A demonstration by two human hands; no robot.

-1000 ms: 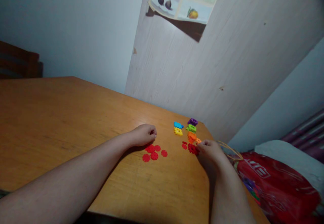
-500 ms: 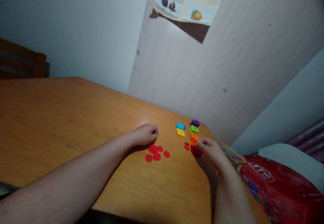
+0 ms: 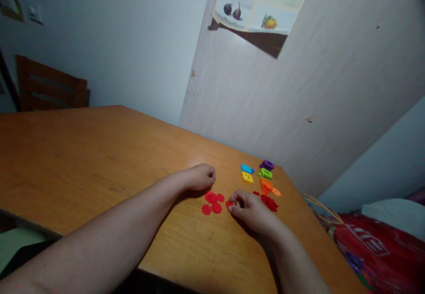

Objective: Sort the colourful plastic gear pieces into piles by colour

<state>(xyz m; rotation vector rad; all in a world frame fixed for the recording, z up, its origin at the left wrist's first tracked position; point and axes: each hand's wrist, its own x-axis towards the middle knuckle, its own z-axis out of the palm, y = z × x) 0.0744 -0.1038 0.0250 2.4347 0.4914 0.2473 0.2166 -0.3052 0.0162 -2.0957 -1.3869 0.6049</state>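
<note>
My right hand (image 3: 250,210) reaches over the table, thumb and forefinger pinched around the edge of a thin red notched disc (image 3: 228,204) lying there. Left of it is a loose cluster of several similar red discs (image 3: 216,207), some overlapping. My left hand (image 3: 202,176) rests closed on the table just behind that cluster; its curled fingers hide whatever may be in them. Beyond my right hand sits a darker red clump of notched pieces (image 3: 269,203), with a small red piece (image 3: 256,193) nearby.
Toward the back right stand orange (image 3: 266,185), green (image 3: 265,173), purple (image 3: 267,164), blue (image 3: 247,168) and yellow (image 3: 247,177) pieces in groups. A red bag (image 3: 372,241) lies beyond the table's right edge. A chair (image 3: 53,83) stands at the far left.
My right hand has moved left, away from the dark red clump, to the rightmost disc of the cluster. My left hand stays closed in place. The camera view has shifted left.
</note>
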